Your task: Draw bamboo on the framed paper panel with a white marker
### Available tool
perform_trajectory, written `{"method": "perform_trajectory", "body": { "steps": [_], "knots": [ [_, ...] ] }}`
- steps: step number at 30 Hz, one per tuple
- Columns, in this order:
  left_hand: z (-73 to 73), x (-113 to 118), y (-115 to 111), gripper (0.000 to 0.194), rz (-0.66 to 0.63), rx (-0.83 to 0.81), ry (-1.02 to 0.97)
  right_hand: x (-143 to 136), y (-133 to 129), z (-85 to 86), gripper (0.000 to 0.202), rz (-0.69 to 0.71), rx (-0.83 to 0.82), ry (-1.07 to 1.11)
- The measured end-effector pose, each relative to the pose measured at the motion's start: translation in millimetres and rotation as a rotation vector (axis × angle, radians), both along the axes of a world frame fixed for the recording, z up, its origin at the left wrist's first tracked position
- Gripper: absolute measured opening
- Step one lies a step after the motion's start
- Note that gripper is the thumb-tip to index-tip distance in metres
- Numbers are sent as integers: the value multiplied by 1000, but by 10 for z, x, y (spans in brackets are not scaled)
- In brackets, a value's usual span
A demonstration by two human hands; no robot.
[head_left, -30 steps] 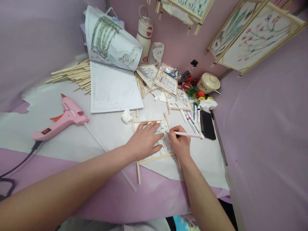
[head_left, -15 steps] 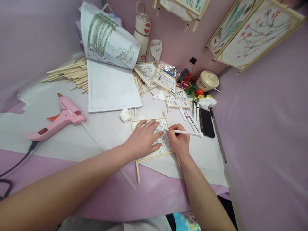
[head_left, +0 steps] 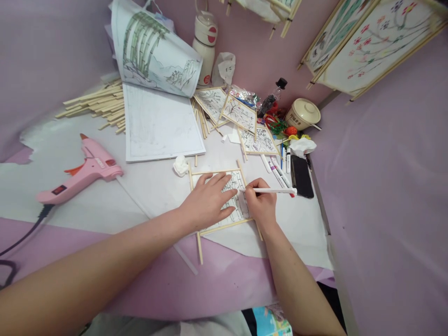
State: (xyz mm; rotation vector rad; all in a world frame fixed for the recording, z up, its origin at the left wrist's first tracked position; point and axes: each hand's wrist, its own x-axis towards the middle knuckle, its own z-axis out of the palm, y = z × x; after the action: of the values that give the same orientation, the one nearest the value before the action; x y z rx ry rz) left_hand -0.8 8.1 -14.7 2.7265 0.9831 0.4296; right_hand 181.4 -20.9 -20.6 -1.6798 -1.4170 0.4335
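Observation:
A white sheet with black line drawing of bamboo [head_left: 241, 206] lies in a frame of thin wooden sticks [head_left: 227, 227] in front of me. My left hand [head_left: 210, 200] rests flat on the sheet, fingers spread, covering its left and middle part. Between the fingertips of my right hand [head_left: 262, 203] is a slim white marker [head_left: 275, 190], its tip at the sheet's right side and its back end pointing right. A crumpled white tissue [head_left: 181, 166] sits by the frame's upper left corner.
Left of the frame lies a pink glue gun [head_left: 84, 170] with a cord. Behind are an open drawing book [head_left: 163, 123], wooden sticks [head_left: 98, 106] and small framed drawings [head_left: 259, 140]. To the right are markers [head_left: 279, 172], a black phone [head_left: 302, 176] and a lidded pot [head_left: 303, 114].
The back end of the marker has swung slightly up in my right hand. My left hand stays on the sheet. The whole view has shifted a little.

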Motion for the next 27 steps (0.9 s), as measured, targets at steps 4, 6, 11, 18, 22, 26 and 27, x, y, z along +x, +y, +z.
{"method": "perform_trajectory", "body": {
  "steps": [4, 6, 11, 18, 22, 26, 27],
  "knots": [
    [-3, 1, -1, 38, -1, 1, 7, -5, 2, 10, 12, -13, 12, -12],
    [-10, 1, -1, 38, -2, 5, 5, -8, 4, 15, 12, -18, 8, -15],
    [-28, -2, -3, 37, -1, 16, -7, -10, 11, 11, 11, -20, -7, 8],
    [-16, 9, 4, 38, -3, 12, 4, -8, 21, 8, 11, 0, -23, 33],
    [-18, 3, 6, 38, -3, 11, 11, -12, 15, 9, 10, -31, -14, 58],
    [-27, -1, 8, 39, -5, 15, 14, -12, 11, 11, 10, -59, -8, 94],
    [-29, 0, 8, 39, -5, 16, 13, -8, 12, 12, 10, -61, -6, 105]
  ]
}}
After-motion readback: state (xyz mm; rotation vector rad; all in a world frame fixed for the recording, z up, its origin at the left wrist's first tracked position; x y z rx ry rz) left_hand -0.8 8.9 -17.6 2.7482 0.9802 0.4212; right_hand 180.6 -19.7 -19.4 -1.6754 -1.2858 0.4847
